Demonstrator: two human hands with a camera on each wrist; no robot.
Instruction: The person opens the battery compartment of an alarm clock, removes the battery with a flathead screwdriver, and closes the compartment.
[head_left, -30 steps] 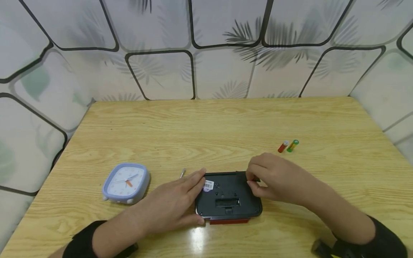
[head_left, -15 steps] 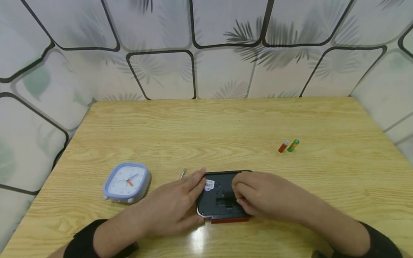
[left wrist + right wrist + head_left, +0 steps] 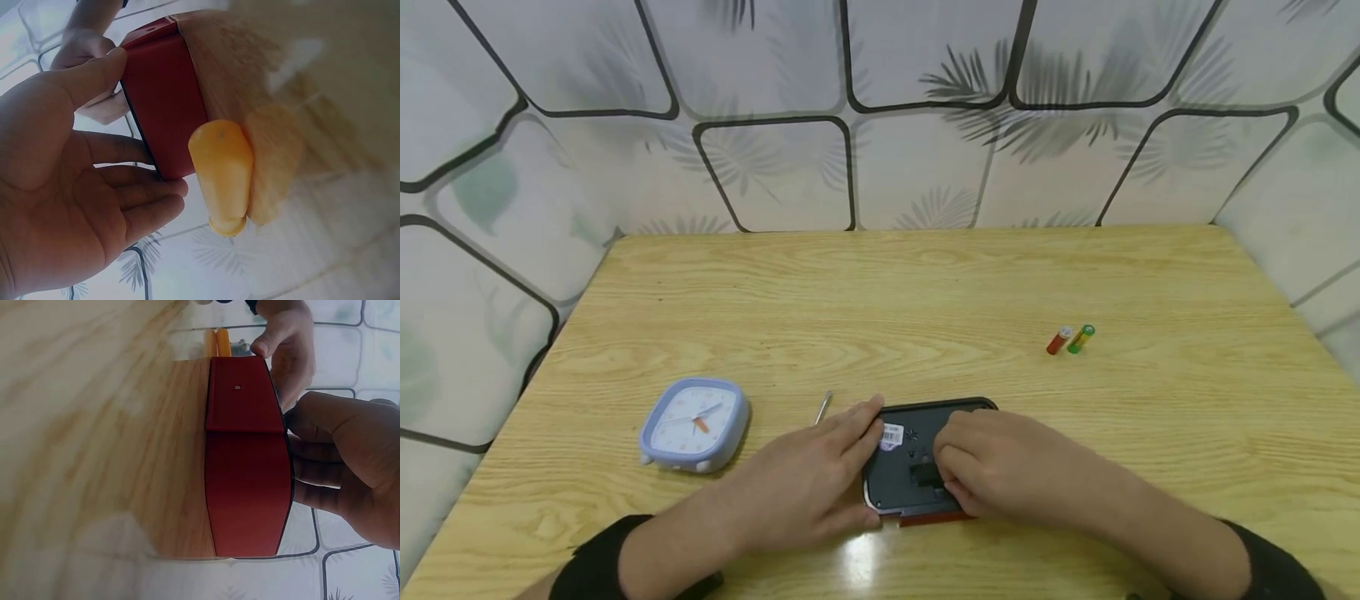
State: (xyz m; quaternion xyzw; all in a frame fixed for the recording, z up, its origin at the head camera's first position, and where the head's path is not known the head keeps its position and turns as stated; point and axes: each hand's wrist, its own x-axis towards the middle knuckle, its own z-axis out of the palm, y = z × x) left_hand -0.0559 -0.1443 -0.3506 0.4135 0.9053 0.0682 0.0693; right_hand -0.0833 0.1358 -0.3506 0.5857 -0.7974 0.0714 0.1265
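A red device (image 3: 247,487) lies face down, its black back (image 3: 898,492) upward with a barcode sticker near the left. My left hand (image 3: 820,479) holds its left edge between thumb and fingers; the left wrist view shows that hand (image 3: 81,169) spanning the red side. My right hand (image 3: 992,462) is bent over the battery slot (image 3: 925,475), fingertips pinching what looks like the small black battery cover, mostly hidden. Beyond my left hand shows the metal shaft of a screwdriver (image 3: 823,407); its yellow-orange handle (image 3: 222,169) stands out in the left wrist view.
A blue alarm clock (image 3: 696,423) sits left of my left hand. Two batteries, one red (image 3: 1059,340) and one green and yellow (image 3: 1081,339), lie farther back to the right. Patterned panels (image 3: 917,167) rise behind the wooden table (image 3: 850,308).
My right hand has moved left from the device's right edge onto the battery slot. The device and my left hand have shifted slightly right, baring more of the screwdriver shaft.
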